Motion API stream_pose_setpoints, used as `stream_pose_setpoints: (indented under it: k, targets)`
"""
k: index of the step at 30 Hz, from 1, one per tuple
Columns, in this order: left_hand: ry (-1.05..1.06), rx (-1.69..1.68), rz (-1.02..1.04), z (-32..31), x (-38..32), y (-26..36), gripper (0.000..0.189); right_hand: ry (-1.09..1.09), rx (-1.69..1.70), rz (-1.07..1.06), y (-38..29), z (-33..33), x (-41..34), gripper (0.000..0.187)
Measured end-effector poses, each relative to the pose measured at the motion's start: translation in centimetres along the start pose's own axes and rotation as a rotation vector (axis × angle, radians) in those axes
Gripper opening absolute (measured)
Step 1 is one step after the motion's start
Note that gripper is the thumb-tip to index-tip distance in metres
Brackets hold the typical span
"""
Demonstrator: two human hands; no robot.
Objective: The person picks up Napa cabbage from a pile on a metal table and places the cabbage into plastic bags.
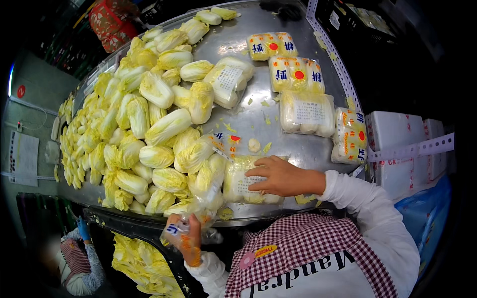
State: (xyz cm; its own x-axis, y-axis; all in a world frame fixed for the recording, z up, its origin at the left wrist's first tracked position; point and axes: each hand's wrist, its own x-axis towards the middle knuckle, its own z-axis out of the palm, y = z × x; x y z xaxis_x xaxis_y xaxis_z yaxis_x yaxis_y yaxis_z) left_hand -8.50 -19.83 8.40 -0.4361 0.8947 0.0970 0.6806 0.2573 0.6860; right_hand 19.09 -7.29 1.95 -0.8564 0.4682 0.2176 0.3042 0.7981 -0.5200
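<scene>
My left hand (189, 238), at the table's near edge, is closed on a clear printed plastic bag (173, 232), whose film runs up toward the heap. My right hand (277, 177) lies with spread fingers on top of a bagged pack of baby napa cabbages (238, 182); its underside is hidden. Left of that pack, a large heap of loose baby napa cabbages (156, 156) covers the table. A printed piece of film (225, 143) rests beyond the pack, beside a small pale round piece (254, 145).
Several bagged cabbage packs (307, 111) line the right side of the metal table (257, 123); another pack (229, 80) leans by the heap. White foam boxes (397, 134) stand right. Trimmed leaves fill a black crate (145, 268) below. A co-worker (78, 260) is at lower left.
</scene>
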Motion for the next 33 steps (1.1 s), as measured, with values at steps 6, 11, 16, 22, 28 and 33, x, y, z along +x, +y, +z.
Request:
stream_pose_setpoints:
  k: [6,11,16,22,28,33]
  targets:
    - [-0.198,0.306,0.196,0.4,-0.8,2.8,0.051,-0.041,-0.062,-0.116,1.0,-0.2,1.5,0.03]
    - [-0.401,0.432,0.532,5.7,-1.2,3.1,0.067,-0.124,0.014,-0.221,2.3,-0.4,2.1,0.026]
    - [-0.453,0.624,0.657,9.4,0.1,2.8,0.068,-0.062,0.04,-0.276,2.4,0.5,1.7,0.02]
    - [-0.499,0.501,0.647,10.3,1.7,3.0,0.05,-0.035,-0.222,-0.216,1.4,-0.3,0.8,0.016]
    - [-0.543,0.518,0.802,10.5,3.6,2.7,0.027,-0.128,-0.209,-0.112,0.2,-0.6,0.2,0.016]
    - [-0.363,0.539,0.47,6.5,7.2,-2.8,0.023,-0.028,-0.113,0.081,1.6,-2.0,-5.7,0.022]
